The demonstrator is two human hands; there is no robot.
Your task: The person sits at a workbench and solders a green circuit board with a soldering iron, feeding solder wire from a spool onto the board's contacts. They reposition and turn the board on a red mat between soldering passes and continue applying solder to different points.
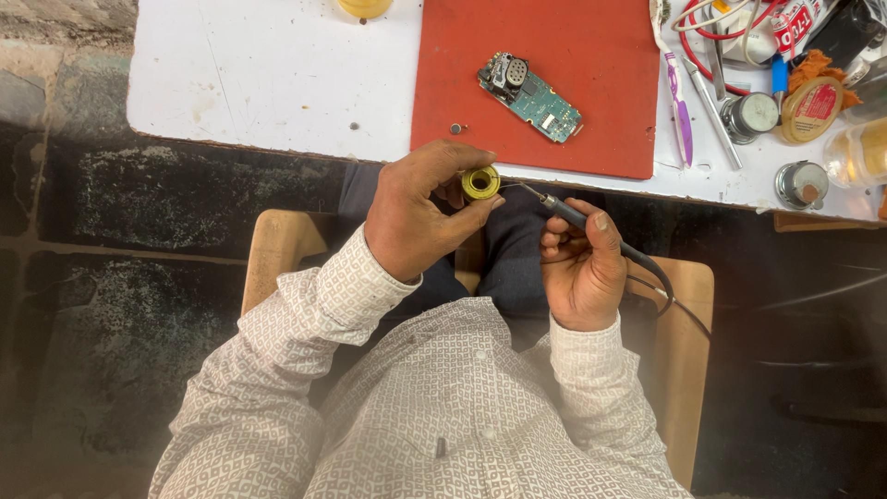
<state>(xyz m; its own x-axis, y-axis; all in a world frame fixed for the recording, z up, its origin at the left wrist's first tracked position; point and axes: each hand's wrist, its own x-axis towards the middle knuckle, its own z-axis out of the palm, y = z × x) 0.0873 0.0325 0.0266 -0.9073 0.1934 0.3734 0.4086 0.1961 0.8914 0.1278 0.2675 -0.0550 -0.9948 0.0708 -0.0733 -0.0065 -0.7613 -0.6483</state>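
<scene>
Nearest the camera, a patterned shirt fills the bottom of the view, and the person's lap hides most of the wooden chair (273,249). The left hand (416,217) is closed around a small yellow spool (480,182), pinched between thumb and fingers just below the table edge; the fingers cover much of the spool. The right hand (582,273) grips a dark soldering iron (577,220) like a pen, its thin tip pointing at the spool; whether tip and spool touch is hard to tell. The iron's cable (670,300) runs off behind the hand.

Farther off, on the white table (268,74), a red mat (554,139) carries a green circuit board (529,96) and a tiny round part (455,128) sits beside it. At the right, a toothbrush (679,97), tweezers (713,106) and small round tins (802,183) crowd together, partly cut off by the frame. A yellow object (365,7) at the top edge is cut off too.
</scene>
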